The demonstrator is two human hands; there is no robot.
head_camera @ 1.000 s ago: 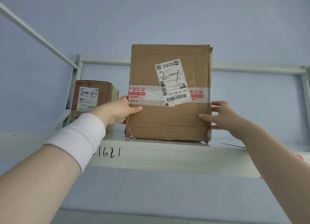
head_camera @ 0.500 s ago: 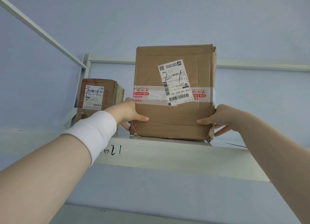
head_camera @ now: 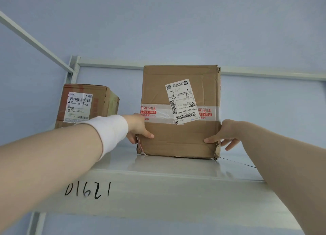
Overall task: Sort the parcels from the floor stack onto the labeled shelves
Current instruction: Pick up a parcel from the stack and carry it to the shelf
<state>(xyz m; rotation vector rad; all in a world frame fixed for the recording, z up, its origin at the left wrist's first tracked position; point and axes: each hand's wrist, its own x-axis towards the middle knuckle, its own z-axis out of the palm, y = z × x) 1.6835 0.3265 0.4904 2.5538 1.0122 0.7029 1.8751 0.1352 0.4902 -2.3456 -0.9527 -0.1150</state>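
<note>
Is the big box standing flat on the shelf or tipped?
Flat: the big box rests its bottom edge on the shelf, sides upright.

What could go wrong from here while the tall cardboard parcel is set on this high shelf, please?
1. The tall brown cardboard parcel stands upright on the grey metal shelf, held only low down; it might topple forward on release.
2. Its lower right corner is crushed and torn, so the grip of the right hand there may slip or tear it further.
3. Pushed leftwards, it could trap the left hand against the smaller brown cardboard box.
</note>
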